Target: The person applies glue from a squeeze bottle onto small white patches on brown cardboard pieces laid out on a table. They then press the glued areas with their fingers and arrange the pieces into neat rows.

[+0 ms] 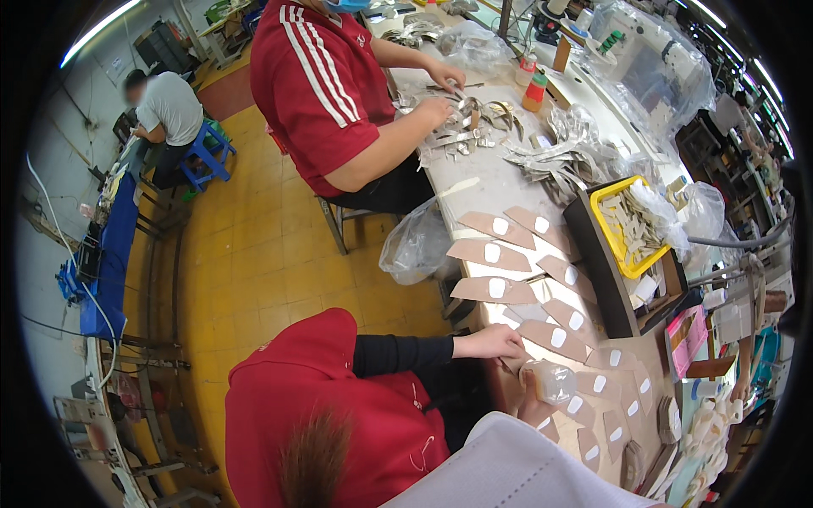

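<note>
Our own two hands lie out of view, so we cannot tell their grip; a white cloth (517, 466) with a dashed seam fills our lower edge. Just beyond it sits a co-worker in red (330, 385), dark sleeve to the wrist. We note that worker's left hand (495, 342) at the table edge, fingers bent in on what looks like a brown piece, the hold partly hidden. A second hand (532, 408), seemingly the same worker's right, is closed around a clear jar (555, 383), just beside the first. Brown pieces (468, 289), each with a white patch, lie spread on the table (466, 196) around and beyond the jar, some overlapping. Beside them we log a dark box (603, 284) with a yellow tray (631, 273) set tilted on top, small pale strips inside. Farther up, another co-worker (326, 102) in striped red has both hands among shiny straps (550, 161), near a red bottle (534, 93) with a green cap. A clear bag (415, 245) hangs at the table edge.
</note>
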Action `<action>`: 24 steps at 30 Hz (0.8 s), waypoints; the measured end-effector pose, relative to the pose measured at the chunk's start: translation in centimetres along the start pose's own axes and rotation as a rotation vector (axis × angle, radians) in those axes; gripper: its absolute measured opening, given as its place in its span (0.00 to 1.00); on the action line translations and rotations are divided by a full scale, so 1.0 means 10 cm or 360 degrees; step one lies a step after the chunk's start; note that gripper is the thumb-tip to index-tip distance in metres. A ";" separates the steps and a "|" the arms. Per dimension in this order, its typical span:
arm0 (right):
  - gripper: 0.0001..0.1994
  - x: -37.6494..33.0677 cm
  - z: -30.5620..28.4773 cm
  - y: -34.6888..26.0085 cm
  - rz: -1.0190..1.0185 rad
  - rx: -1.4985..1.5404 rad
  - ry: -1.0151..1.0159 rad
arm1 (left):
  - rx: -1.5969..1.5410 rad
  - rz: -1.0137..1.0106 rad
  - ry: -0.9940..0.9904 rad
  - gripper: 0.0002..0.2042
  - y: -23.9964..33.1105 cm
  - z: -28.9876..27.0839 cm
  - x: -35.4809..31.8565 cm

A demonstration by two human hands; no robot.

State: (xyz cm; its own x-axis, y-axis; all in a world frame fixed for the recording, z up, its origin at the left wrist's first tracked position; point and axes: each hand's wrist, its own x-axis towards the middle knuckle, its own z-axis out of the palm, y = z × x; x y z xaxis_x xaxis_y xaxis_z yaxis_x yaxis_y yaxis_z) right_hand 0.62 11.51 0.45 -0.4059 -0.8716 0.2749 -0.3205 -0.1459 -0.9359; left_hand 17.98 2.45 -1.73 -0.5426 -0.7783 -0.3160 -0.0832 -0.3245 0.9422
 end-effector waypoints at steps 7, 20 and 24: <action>0.29 -0.32 -0.38 0.11 0.0657 0.0277 0.0512 | 0.0115 -0.0171 -0.0006 0.15 -0.12 0.01 0.03; 0.32 -1.09 -1.01 0.24 0.0354 0.1584 0.0706 | 0.0223 -0.0069 0.0056 0.13 0.09 0.06 -0.11; 0.35 -1.07 -0.98 0.30 0.0414 0.1406 0.0681 | 0.0654 0.0079 0.0203 0.13 0.13 0.13 -0.20</action>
State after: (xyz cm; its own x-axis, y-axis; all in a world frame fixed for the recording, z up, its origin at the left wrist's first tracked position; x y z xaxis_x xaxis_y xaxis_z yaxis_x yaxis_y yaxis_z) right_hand -4.35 24.99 -3.18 -0.7008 -0.7103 -0.0667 0.4982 -0.4203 -0.7584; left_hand 17.90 4.30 0.26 -0.4485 -0.8563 -0.2561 -0.3995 -0.0643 0.9145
